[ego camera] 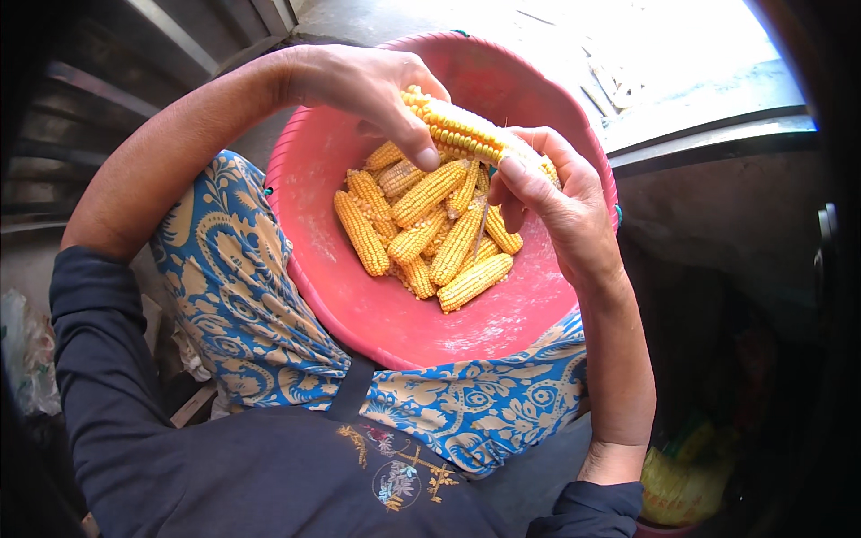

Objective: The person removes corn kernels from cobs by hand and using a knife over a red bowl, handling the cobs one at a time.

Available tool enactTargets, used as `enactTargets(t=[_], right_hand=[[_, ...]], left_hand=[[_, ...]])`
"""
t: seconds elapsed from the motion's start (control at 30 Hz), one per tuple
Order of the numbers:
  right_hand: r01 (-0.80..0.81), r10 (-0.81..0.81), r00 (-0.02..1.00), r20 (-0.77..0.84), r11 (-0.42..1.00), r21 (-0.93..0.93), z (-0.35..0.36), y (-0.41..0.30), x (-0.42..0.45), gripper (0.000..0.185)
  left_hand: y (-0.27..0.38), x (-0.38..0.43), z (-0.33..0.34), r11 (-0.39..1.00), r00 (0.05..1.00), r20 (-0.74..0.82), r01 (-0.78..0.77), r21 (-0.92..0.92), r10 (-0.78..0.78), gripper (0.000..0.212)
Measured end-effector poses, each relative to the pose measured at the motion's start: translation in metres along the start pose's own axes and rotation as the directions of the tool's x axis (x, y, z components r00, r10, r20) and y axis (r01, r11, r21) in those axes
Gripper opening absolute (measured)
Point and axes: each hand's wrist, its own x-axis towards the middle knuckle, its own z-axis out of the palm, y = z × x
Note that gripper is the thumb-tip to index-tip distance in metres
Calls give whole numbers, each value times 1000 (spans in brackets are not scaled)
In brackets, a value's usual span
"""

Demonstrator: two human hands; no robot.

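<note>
Both my hands hold one ear of dried yellow corn (464, 131) above a red basin (417, 329). My left hand (380, 87) grips its left end, the thumb lying along the near side. At the other end, my right hand (555, 178) has its thumb and fingers around the cob. A darker gap runs lengthwise between the kernel rows of this ear. Below, several corn ears (474, 282) are heaped in the basin, with loose kernels (397, 272) among them. A thin dark stick-like piece (481, 228) leans on the heap.
Blue patterned trousers (229, 269) flank the basin. Bright light comes over a door sill (713, 138) at the upper right. A metal door or shutter (128, 74) stands at the upper left. A yellow bag (686, 484) sits lower right, clear plastic (33, 356) at far left.
</note>
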Motion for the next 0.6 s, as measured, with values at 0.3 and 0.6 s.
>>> enactTargets(t=[0.3,0.6], right_hand=[[63,-90,973,-211,989,-132,0,16,7,30],[-4,-25,997,67,915,403,-10,10,11,39]], left_hand=[[8,2,15,999,999,-36,-18,29,19,46],[-5,1,5,979,1000,20,-9,-204,13,43]])
